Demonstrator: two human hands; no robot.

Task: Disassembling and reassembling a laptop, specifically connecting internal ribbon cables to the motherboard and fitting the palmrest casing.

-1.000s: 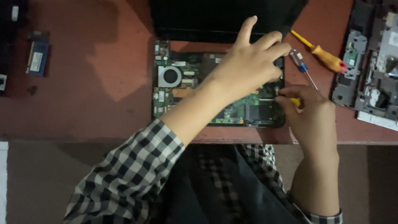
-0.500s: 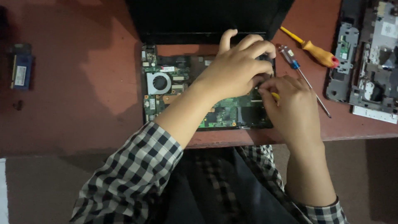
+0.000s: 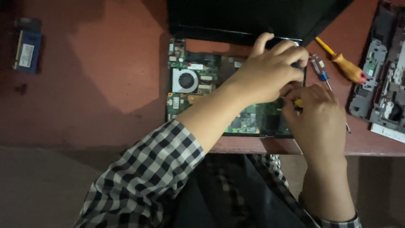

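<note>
An opened laptop base [image 3: 198, 90] lies on the reddish table, showing its green circuit board and a round fan [image 3: 184, 80]. Its dark screen [image 3: 253, 17] lies flat behind it. My left hand [image 3: 270, 69] reaches across the board, fingers curled over the far right corner of the base. My right hand [image 3: 318, 120] sits just below and right of it, closed around a small yellow-handled screwdriver [image 3: 298, 102]. Only a bit of the handle shows, and the tip is hidden between my hands.
An orange-handled screwdriver [image 3: 344, 65] and a blue-and-clear one [image 3: 320, 71] lie right of the laptop. Stripped grey laptop parts [image 3: 379, 76] fill the far right. A blue module [image 3: 27, 50] lies at the far left. The table's front edge [image 3: 126, 145] runs just before my lap.
My left hand's fingers have curled in from a spread pose onto the far right corner. My right hand has closed up against it. The view has shifted slightly.
</note>
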